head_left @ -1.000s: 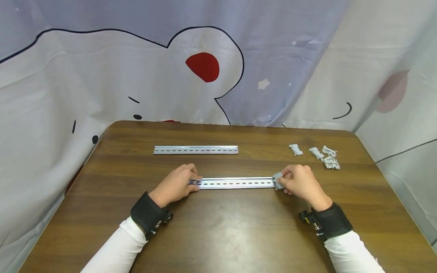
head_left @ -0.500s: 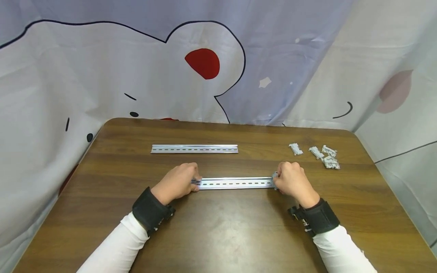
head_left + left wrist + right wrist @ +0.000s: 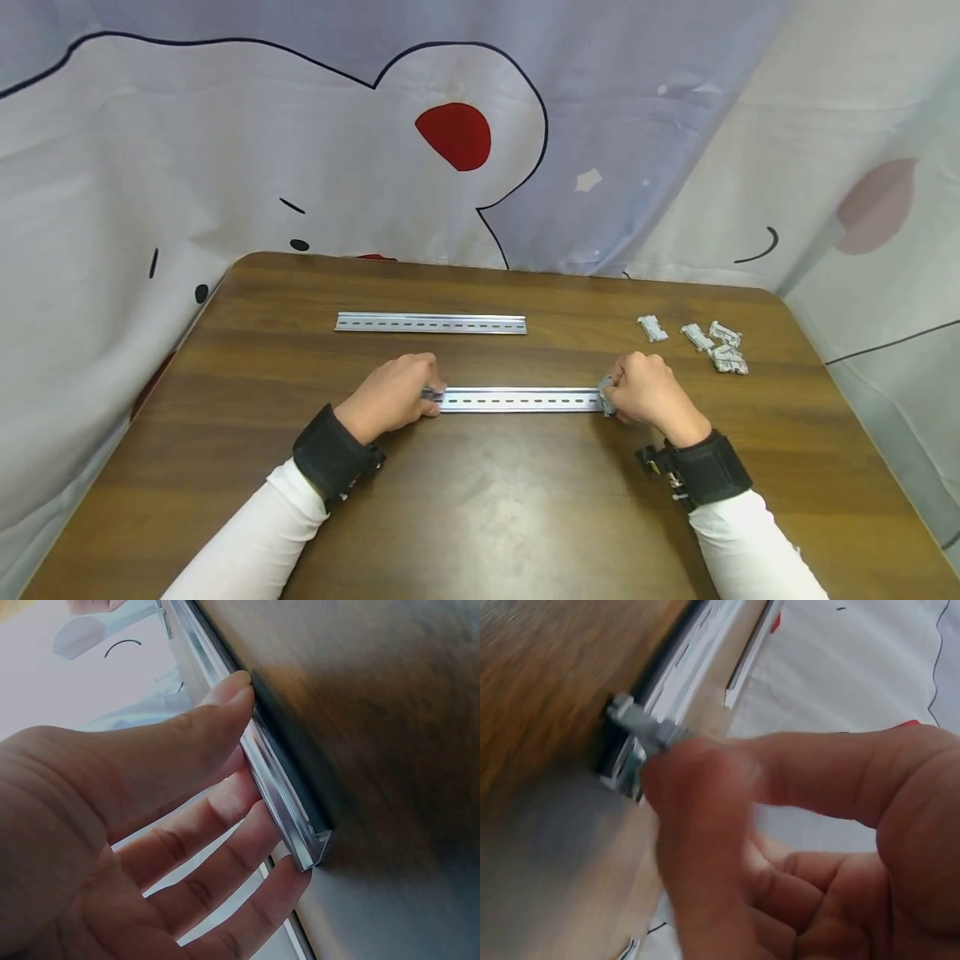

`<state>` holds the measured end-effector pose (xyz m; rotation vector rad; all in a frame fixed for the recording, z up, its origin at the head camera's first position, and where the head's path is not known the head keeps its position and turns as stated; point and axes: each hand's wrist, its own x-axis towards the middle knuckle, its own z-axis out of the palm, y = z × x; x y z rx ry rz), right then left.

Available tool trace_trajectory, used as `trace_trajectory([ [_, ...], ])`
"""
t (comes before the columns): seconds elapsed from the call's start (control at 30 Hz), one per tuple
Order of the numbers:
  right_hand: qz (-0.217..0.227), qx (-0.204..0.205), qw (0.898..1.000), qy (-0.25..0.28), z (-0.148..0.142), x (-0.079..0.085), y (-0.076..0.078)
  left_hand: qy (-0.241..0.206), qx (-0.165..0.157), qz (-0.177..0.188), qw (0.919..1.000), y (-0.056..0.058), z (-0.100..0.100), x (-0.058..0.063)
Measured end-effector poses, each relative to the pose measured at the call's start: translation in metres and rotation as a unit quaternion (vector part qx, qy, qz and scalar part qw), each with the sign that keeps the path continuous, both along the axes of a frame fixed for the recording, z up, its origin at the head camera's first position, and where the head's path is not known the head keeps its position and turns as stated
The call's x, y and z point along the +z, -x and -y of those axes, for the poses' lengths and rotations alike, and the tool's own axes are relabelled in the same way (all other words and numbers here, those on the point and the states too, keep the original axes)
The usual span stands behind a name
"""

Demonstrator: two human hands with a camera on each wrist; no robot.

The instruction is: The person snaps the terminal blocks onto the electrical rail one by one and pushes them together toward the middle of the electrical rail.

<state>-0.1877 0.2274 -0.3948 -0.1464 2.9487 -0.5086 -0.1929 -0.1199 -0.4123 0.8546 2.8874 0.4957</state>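
Note:
A slotted metal DIN rail (image 3: 517, 401) lies crosswise on the table in front of me. My left hand (image 3: 393, 396) holds its left end; in the left wrist view the thumb (image 3: 225, 712) lies along one edge and the fingertips touch the other. At the right end, my right hand (image 3: 647, 388) pinches a small grey clip-like plastic part (image 3: 606, 395) between thumb and index finger. That grey part (image 3: 641, 724) sits across the rail near its end in the right wrist view. The pinching fingers hide much of it, and whether it is latched on, I cannot tell.
Farther back lies a second slotted rail (image 3: 431, 323), parallel to the first. Several similar grey parts lie at the back right, one (image 3: 652, 328) apart from a loose group (image 3: 726, 358). A printed curtain (image 3: 300, 150) hangs behind the wooden table (image 3: 480, 517).
My right hand has shifted slightly left and turned over the grey part at the rail's right end. The left hand keeps its hold, and the head view has tilted a little.

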Motion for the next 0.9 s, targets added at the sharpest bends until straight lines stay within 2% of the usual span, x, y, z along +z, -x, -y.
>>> trace_trajectory([
  [0.2,0.016,0.007,0.995,0.096,-0.013,-0.004,-0.008,0.002,0.002,0.008,1.0,0.0,-0.001,-0.002],
  [0.43,0.063,-0.003,0.976,0.207,-0.005,-0.01,-0.001,-0.003,0.005,0.007,1.0,0.001,0.002,-0.002],
  [0.63,0.083,0.012,0.964,0.252,0.033,-0.014,0.006,-0.003,0.003,0.007,1.0,0.002,0.003,0.001],
  [0.9,0.075,0.04,0.948,0.306,0.092,-0.026,0.006,-0.003,0.005,0.018,0.9998,0.0,0.002,0.0],
])
